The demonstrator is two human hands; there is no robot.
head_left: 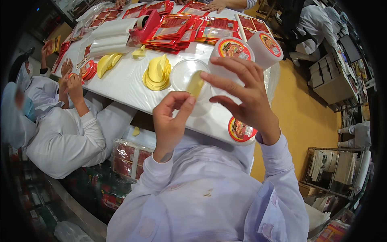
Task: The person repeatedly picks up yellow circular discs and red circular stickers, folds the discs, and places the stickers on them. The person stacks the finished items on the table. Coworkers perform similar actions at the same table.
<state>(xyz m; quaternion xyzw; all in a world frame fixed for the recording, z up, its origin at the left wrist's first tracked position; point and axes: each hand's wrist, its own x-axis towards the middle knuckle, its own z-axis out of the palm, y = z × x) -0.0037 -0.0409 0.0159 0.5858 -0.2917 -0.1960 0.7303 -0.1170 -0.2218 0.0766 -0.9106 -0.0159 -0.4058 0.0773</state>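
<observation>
My left hand [171, 121] pinches a yellow piece of paper [195, 84], curved and seen nearly edge-on, between thumb and forefinger. My right hand [248, 90] has its fingers spread, and its index fingertip is at the paper's upper end; its thumb stands apart. Behind the paper is a round translucent plastic lid or tub [183, 72]. Just left of that lies a fanned pile of similar yellow round papers [158, 73]. A round red-and-yellow label [241, 130] is near the table edge below my right hand.
White tubs [252, 46] with round labels stand beyond my right hand. Red printed pouches [173, 30] are piled at the back, beside white rolls [111, 38] and a red tape dispenser [147, 26]. Co-workers in white [68, 125] sit at left; other hands [215, 5] show at the far edge.
</observation>
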